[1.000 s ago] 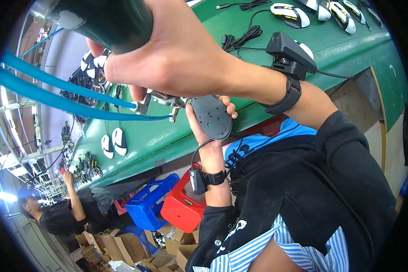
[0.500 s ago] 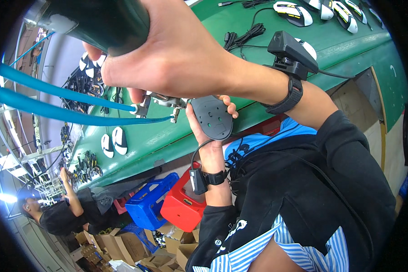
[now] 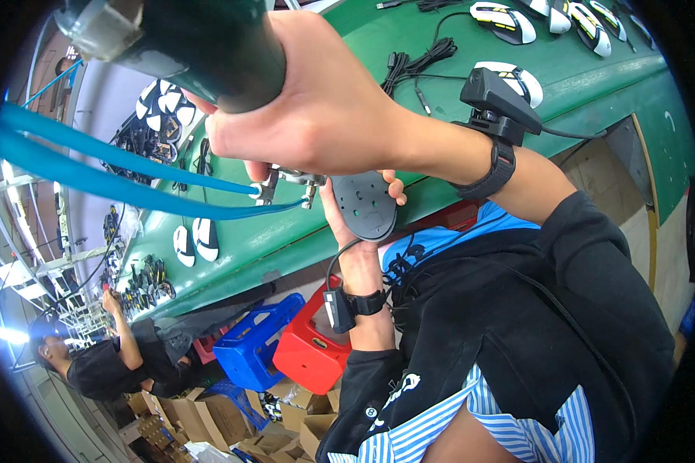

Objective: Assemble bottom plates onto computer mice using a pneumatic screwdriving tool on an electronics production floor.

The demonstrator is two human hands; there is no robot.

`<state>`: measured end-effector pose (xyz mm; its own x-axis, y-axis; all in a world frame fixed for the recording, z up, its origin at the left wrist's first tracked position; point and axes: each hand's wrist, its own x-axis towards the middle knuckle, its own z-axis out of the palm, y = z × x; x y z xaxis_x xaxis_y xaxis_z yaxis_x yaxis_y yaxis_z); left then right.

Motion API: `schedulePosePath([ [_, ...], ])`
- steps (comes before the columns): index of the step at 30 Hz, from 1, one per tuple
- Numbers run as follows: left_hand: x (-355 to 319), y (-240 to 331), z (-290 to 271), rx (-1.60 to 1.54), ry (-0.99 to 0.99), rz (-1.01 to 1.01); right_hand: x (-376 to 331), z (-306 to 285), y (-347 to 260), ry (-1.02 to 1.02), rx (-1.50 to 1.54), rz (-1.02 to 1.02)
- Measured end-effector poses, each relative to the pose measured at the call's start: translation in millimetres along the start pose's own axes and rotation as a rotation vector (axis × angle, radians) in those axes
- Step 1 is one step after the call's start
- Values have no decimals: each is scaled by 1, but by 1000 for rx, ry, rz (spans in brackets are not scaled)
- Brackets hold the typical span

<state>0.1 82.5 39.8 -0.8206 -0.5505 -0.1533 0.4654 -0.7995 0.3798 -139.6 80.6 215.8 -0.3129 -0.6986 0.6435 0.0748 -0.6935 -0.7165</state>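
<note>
An upturned mouse (image 3: 367, 207) is clasped inside the left grip (image 3: 341, 222); a tool (image 3: 216, 58) is clenched by the right grip (image 3: 316, 119).

The dark tool (image 3: 216, 62) is cropped along the top edge.

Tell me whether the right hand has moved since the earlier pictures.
Yes: the right hand shifted rightward and slightly down in the picture, judged against the red stool.

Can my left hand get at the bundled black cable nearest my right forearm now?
Probably not as things stand: your left hand is holding the black mouse base, and in this view your right forearm crosses between it and the bundled black cable.
</note>
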Motion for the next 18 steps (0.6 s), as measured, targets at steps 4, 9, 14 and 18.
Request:
schedulePosePath([
  [4,4,0,2,55,45,23,13,5,-8,46,46,-98],
  [9,3,-1,-2,130,189,146,25,6,-37,133,-214,-324],
  [14,-2,-4,6,60,557,164,1,10,-36,36,141,30],
  [18,-4,-2,-7,57,387,153,-9,12,-30,32,137,93],
])
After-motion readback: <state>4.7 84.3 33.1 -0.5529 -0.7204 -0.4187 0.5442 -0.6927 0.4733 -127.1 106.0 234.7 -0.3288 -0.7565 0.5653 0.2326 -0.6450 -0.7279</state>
